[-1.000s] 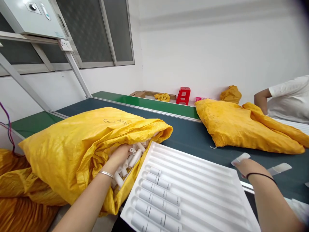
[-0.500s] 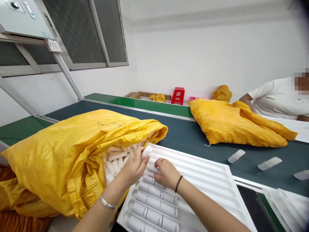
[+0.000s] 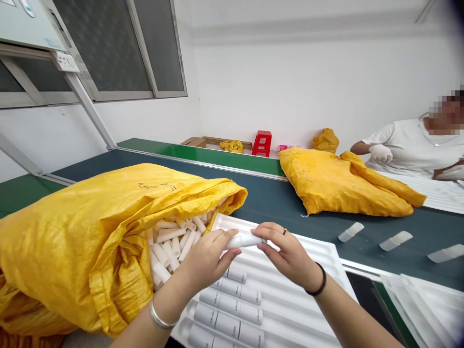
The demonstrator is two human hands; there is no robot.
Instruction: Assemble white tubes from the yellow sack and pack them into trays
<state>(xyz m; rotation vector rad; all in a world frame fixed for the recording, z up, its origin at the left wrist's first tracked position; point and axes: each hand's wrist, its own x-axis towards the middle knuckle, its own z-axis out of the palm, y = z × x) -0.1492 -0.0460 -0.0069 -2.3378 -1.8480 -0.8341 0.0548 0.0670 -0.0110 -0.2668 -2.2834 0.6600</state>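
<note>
A white tube (image 3: 245,240) spans the gap between my two hands, lying nearly level above the tray. My left hand (image 3: 208,256) is closed around its left end, thumb below. The fingertips of my right hand (image 3: 286,249) pinch its right end; a joint seems to show partway along the tube. Under both hands is a white ridged tray (image 3: 308,285), with rows of labelled white cylinders (image 3: 232,305) in its grooves. Left of the tray, an open yellow sack (image 3: 108,217) spills out many plain white tubes (image 3: 170,244).
On the dark conveyor belt (image 3: 261,198) lie a second yellow sack (image 3: 340,188) and several white tubes (image 3: 396,240). White trays (image 3: 427,309) sit at lower right. Across the belt is a gloved co-worker (image 3: 402,145). A red stool (image 3: 261,143) stands by the wall.
My right hand has risen from the tray's cylinders to the tube in my left hand. The tube has turned nearly level, now gripped at both ends. The co-worker's gloved hand has come into view.
</note>
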